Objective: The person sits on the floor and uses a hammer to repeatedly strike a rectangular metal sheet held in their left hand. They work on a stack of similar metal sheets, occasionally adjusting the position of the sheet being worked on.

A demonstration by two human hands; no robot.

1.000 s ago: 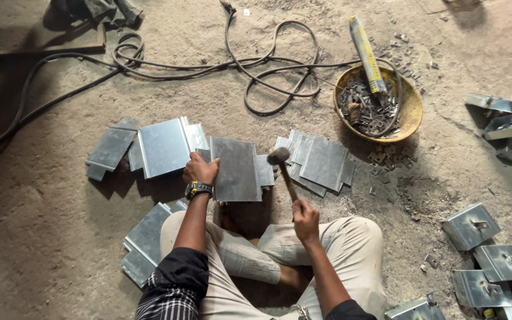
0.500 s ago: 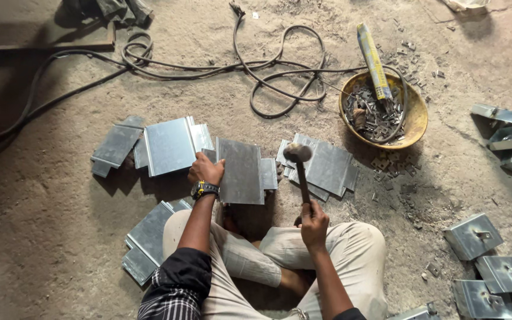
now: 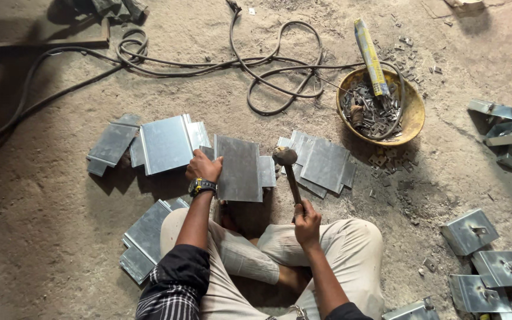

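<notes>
- The right hand [image 3: 307, 223] is wrapped tight on the handle of a hammer [image 3: 287, 168]. The hammer head is lower now than a moment ago, close over the right edge of the metal sheet [image 3: 238, 167].
- The left hand [image 3: 204, 168] presses flat on the sheet's left edge, fingers spread, as before.
- More sheets [image 3: 321, 163] lie on the floor [image 3: 48, 231] to both sides.
- Farther off, a yellow bowl [image 3: 413, 115] of scraps and black cables [image 3: 268, 65].

Your left hand [image 3: 204, 168] presses the left edge of a metal sheet [image 3: 239, 168] on the floor [image 3: 42, 237]. Your right hand [image 3: 307, 222] grips a hammer [image 3: 288, 169], head just right of that sheet. A yellow bowl [image 3: 413, 115] of scrap sits far right.
</notes>
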